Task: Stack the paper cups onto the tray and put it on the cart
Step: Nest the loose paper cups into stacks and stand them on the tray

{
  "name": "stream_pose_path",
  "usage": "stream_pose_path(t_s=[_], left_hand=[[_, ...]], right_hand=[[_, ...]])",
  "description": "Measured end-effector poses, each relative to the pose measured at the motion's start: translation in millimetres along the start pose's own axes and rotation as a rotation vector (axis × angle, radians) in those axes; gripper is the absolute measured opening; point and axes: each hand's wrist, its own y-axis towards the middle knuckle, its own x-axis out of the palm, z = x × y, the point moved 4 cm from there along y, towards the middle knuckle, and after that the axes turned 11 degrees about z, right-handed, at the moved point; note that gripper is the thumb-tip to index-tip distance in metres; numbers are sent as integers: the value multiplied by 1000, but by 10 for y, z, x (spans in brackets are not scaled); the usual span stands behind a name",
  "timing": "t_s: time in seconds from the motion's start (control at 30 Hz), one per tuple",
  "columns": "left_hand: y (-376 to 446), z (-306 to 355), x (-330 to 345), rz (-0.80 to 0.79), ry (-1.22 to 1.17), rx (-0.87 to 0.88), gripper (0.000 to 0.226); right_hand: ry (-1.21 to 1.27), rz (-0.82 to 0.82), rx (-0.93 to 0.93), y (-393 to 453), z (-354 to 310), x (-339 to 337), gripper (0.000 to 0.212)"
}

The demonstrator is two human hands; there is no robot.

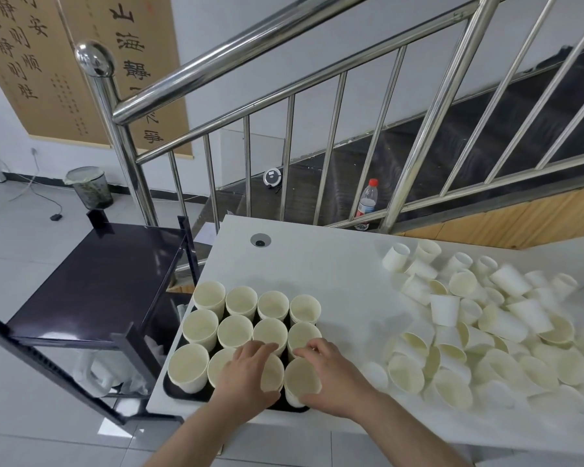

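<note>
Nearest the camera, the left hand curls its fingers round a paper cup in the front row of the tray, while the right hand grasps the neighbouring cup at the tray's right front corner. The dark tray sits at the left end of the white counter, filled with upright cups in rows. To the right lies a loose pile of cups. Left of the counter stands the black cart. Beyond, a steel railing rises.

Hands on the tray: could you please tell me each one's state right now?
Left hand: gripping a paper cup.
Right hand: gripping the front-right cup.
</note>
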Motion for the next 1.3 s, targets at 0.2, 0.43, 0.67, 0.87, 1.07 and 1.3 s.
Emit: stream_pose_path(t_s=[0.2, 0.43, 0.67, 0.87, 1.07, 1.3], left_hand=[[-15, -28, 51, -44, 91, -43, 69], [-37, -40, 69, -27, 123, -74, 64], [-31, -22, 89, -35, 134, -92, 63], [79, 169, 6, 45, 85, -50, 53], [248, 603, 34, 104, 18, -6, 48], [451, 1340, 348, 92, 8, 59, 49]], right_hand=[[-35, -34, 16, -3, 49, 106, 74], [-54, -34, 40, 14, 89, 161, 70], [-53, -20, 35, 23, 91, 188, 67], [9, 29, 37, 26, 158, 50, 65], [45, 137, 47, -51, 446, -319, 60], [43, 229, 94, -386, 1141, -784, 58]])
